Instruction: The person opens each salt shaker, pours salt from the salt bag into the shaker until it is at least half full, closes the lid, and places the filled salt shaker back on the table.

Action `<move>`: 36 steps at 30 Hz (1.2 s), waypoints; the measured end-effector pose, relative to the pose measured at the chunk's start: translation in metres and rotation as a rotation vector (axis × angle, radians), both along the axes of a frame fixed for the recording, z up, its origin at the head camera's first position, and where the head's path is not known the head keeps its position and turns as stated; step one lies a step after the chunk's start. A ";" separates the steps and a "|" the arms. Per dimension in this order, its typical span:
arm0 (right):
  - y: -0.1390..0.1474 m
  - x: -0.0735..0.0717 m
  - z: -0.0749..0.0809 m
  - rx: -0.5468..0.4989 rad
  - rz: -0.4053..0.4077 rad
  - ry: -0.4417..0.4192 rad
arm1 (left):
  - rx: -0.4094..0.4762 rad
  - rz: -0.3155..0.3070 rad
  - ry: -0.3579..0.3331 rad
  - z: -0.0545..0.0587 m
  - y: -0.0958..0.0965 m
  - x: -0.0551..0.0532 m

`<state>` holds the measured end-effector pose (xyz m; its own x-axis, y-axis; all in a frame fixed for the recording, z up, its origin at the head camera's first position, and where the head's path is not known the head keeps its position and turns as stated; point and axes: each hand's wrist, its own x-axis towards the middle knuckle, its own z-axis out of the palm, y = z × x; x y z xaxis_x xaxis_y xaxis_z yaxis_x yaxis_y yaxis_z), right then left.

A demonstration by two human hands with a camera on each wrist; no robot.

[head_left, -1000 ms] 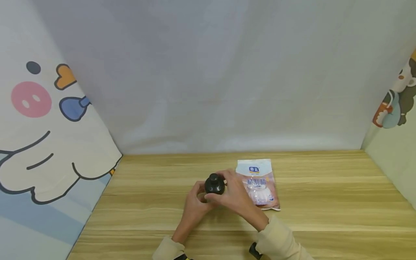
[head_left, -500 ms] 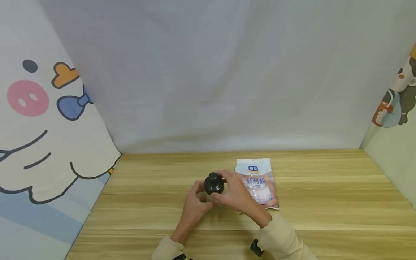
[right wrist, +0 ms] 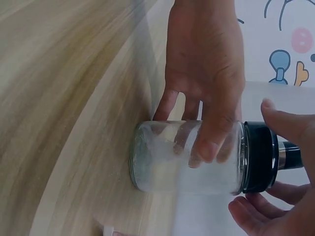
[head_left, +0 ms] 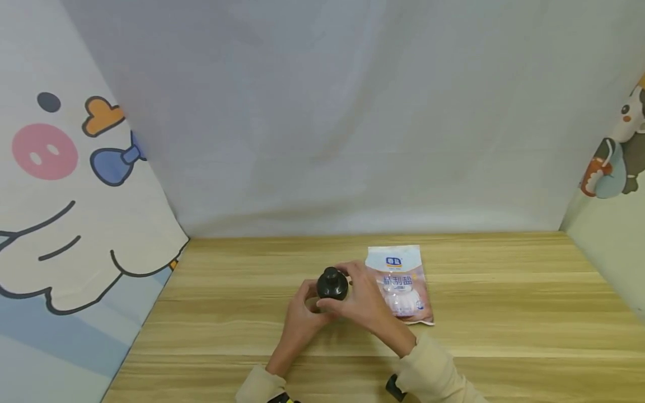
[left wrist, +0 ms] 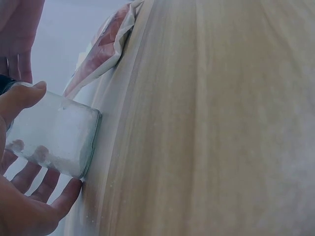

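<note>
A clear glass jar (right wrist: 162, 174) stands on the wooden table with white grainy contents low inside, seen in the left wrist view. Its black lid (head_left: 332, 285) has a knob on top and sits on the mouth. My left hand (head_left: 302, 319) grips the glass body, thumb on one side and fingers on the other. With thumb and fingers around the rim, my right hand (head_left: 365, 299) holds the lid. To the right lies a pink and white salt bag (head_left: 403, 291), partly covered by my right hand in the head view.
The wooden table (head_left: 227, 268) ends at a pale grey curtain (head_left: 322, 140) behind. Cartoon-printed panels flank it at left (head_left: 90, 224) and right (head_left: 612, 240). A black wrist device (head_left: 395, 388) sticks out beside the right sleeve.
The right hand's thumb and wrist have shifted slightly around the lid. The left hand, jar and salt bag keep their places; the head view has moved a little.
</note>
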<state>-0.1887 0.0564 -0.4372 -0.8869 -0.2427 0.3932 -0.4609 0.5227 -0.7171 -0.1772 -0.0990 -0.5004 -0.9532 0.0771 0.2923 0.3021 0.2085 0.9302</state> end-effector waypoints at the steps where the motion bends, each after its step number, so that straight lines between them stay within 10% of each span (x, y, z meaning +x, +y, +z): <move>1: -0.001 0.000 0.000 0.005 -0.013 0.006 | -0.008 0.003 0.009 0.000 0.000 0.000; 11: -0.003 0.002 0.000 0.010 -0.036 0.018 | 0.000 0.013 -0.060 0.003 0.001 0.000; 20: 0.002 -0.002 0.001 -0.015 0.055 -0.023 | 0.037 -0.024 -0.080 0.034 0.002 0.013; 36: 0.008 0.000 0.009 -0.064 0.103 -0.067 | 0.047 -0.039 -0.114 0.039 0.002 0.016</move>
<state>-0.1883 0.0639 -0.4278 -0.8837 -0.3096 0.3511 -0.4592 0.4272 -0.7788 -0.1612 -0.0969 -0.4612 -0.9770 0.1033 0.1866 0.2010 0.1535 0.9675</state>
